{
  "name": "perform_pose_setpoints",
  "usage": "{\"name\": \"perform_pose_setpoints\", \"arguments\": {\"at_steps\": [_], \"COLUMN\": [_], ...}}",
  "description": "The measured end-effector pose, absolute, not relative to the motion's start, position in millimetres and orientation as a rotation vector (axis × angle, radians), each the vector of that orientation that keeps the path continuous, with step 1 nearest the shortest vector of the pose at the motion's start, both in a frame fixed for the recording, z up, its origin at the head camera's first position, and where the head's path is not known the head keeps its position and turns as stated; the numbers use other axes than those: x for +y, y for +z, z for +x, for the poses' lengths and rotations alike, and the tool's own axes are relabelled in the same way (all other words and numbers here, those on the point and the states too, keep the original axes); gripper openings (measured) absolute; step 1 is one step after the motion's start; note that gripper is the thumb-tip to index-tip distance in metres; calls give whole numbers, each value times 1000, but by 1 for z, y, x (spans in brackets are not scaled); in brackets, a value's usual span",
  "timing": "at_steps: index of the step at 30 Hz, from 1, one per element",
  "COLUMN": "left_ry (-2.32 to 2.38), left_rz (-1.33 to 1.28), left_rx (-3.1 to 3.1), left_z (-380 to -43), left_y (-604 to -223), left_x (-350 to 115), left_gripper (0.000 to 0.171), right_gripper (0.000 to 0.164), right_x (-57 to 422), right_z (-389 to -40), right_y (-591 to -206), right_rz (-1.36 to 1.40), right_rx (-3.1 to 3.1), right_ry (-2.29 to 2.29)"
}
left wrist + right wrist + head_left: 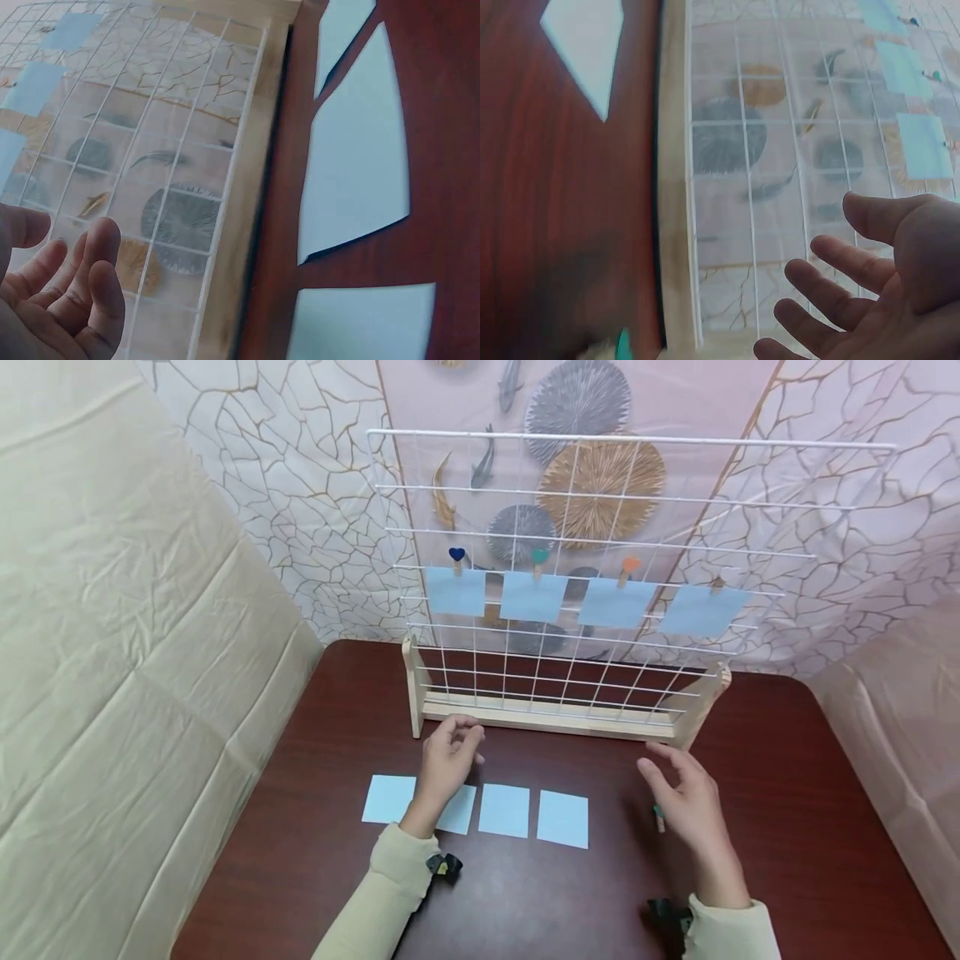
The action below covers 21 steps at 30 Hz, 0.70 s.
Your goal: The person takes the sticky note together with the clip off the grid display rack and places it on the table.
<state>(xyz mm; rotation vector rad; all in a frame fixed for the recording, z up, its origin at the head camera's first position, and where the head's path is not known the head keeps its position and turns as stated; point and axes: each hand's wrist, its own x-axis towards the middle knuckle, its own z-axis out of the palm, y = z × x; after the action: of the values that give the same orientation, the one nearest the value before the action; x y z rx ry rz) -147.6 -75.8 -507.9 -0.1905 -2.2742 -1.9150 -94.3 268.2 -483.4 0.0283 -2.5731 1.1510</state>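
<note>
My left hand [447,764] hovers above the row of pale blue paper cards [504,810] on the table, its fingers loosely bent and nothing in them. The wrist partly covers two of those cards. On the right, my other hand [692,797] is held in the air with fingers spread and no object in it. Just beside and below it lies a wooden clothespin [660,820] with a green top, partly hidden. Several more blue cards [533,597] hang on a white wire grid [506,675], each under a heart-topped clothespin such as the dark blue one [457,555].
Wooden feet [413,689] and a wooden base bar [547,720] carry the grid at the back of the dark red table [525,902]. Behind it hangs a patterned cloth [300,468]. Beige fabric [150,652] walls in the left side.
</note>
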Motion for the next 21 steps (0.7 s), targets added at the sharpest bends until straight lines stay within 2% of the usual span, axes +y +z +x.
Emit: {"name": "perform_pose_setpoints", "arguments": {"at_steps": [8,21], "left_ry": [-1932,-1803], "left_rz": [-133,-212], "left_rx": [-2198,-2159], "left_z": [-157,-164], "left_y": [-499,-487], "left_x": [-84,-90], "left_gripper": [30,25], "right_gripper": [35,38], "right_x": [239,201], "right_z": [-109,-122], "right_y": [-474,-453], "right_rz": [122,277], "right_rx": [-2528,-2593], "right_ry": [1295,1483]}}
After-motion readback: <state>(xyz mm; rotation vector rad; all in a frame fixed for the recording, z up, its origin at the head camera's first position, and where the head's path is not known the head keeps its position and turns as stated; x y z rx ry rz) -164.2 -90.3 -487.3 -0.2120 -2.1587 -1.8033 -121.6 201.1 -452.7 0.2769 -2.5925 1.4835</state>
